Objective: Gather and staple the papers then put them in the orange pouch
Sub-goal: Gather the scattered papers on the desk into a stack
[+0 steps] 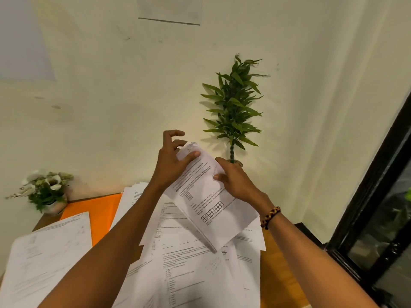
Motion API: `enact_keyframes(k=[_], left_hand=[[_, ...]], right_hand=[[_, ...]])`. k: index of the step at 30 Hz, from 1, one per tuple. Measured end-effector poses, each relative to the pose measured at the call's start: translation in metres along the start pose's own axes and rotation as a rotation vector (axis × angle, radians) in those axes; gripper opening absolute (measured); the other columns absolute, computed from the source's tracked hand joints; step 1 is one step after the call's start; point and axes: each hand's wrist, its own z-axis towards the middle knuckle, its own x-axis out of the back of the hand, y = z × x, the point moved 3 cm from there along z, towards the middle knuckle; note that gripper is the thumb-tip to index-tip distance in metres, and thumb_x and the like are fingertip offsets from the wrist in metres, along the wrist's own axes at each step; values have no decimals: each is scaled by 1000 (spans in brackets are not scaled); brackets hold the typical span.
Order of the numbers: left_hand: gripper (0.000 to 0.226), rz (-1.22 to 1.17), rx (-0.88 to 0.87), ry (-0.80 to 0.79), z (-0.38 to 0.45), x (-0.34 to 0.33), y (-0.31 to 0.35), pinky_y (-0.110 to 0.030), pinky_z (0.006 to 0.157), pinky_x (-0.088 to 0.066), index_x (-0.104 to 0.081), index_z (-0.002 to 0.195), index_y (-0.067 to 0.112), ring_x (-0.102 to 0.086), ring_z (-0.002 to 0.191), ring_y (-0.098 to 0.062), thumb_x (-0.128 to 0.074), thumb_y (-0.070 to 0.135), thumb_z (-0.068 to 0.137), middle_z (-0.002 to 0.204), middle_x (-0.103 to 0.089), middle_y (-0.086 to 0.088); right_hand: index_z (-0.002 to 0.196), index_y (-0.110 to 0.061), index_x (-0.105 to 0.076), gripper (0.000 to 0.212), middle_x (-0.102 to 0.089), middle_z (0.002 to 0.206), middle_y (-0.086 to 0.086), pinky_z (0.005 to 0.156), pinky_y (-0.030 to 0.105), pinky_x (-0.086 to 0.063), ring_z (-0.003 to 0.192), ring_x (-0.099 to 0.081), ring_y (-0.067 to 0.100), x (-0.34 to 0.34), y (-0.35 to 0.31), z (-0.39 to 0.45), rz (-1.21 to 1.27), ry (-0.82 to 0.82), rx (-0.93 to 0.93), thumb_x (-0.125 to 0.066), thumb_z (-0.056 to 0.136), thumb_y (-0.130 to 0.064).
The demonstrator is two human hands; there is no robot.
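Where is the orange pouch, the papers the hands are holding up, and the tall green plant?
orange pouch [104, 210]: head view, on its bare orange face between the sheets.
held papers [211, 205]: head view, middle of the printed top page.
tall green plant [233, 103]: head view, on its leaves by the wall.

Both arms reaching forward, hands raised.
Left hand [170, 158] pinching with thumb, fingers curling loosely above; right hand [236, 180] gripping from the side, braided band circling wrist.
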Motion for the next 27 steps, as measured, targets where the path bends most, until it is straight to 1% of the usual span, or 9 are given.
enact_keyframes(k=[2,4,7,10,13,15,19,24,27], left_hand=[[58,59,36,-97,0,10,-11,-17,71,-54,-45,128,31,-68,86,-3,-80,40,83,101,-70,11],[28,153,-3,-176,0,16,-19,-24,66,-47,-60,102,25,-61,71,-3,-72,45,87,83,-65,14],[35,228,-102,-244,-2,15,-18,-22,59,-31,-48,73,19,-43,60,-3,-63,43,95,64,-47,12],[31,253,-149,-273,-4,11,-7,-21,60,-33,-47,74,25,-45,61,-4,-62,35,99,65,-48,12],[20,335,-90,-247,-8,18,-9,-30,68,-48,-58,91,33,-60,76,-1,-68,50,91,82,-63,19],[43,352,-10,-73,-17,30,-18,-28,79,-50,-59,111,37,-63,96,0,-75,61,80,101,-68,19],[71,181,115,410,-48,60,-50,-25,87,-50,-56,124,30,-61,108,-8,-84,62,68,117,-65,8],[60,-203,492,-2,-77,44,-92,-48,98,-55,-70,116,21,-71,105,-21,-83,58,70,110,-76,1],[28,-359,515,55,-80,35,-89,-50,89,-59,-72,108,16,-74,98,-31,-77,31,85,102,-78,-5]], right_hand=[[116,-26,-58,21,-69,105,0,77,53,-57,94,-65,22,1,-3,0,85,10,20,-65,97,-26],[106,-17,-66,23,-73,100,0,77,53,-56,90,-68,21,0,-3,0,160,-23,-1,-74,90,-31],[105,-13,-73,29,-78,101,1,78,46,-62,89,-75,20,-2,-9,-1,356,-186,-81,-83,84,-31],[107,-20,-66,21,-74,95,-11,70,17,-57,84,-71,8,-17,-7,-4,485,-257,-194,-78,89,-19],[111,-15,-66,25,-75,103,-4,82,34,-62,91,-73,14,-28,-4,-4,483,-172,-226,-76,90,-25],[105,-18,-70,14,-77,104,-2,89,41,-61,93,-75,15,-31,-2,-6,536,-134,-248,-74,92,-18],[103,-27,-64,23,-72,105,-15,91,23,-57,95,-71,-1,-33,4,-11,662,-75,-318,-72,93,-8],[131,-19,-54,74,-69,125,0,104,44,-52,116,-66,18,-51,24,-7,746,-25,-391,-90,73,-47],[132,-18,-57,79,-71,124,-2,103,43,-53,116,-66,17,-65,28,-5,766,14,-390,-89,69,-53]])
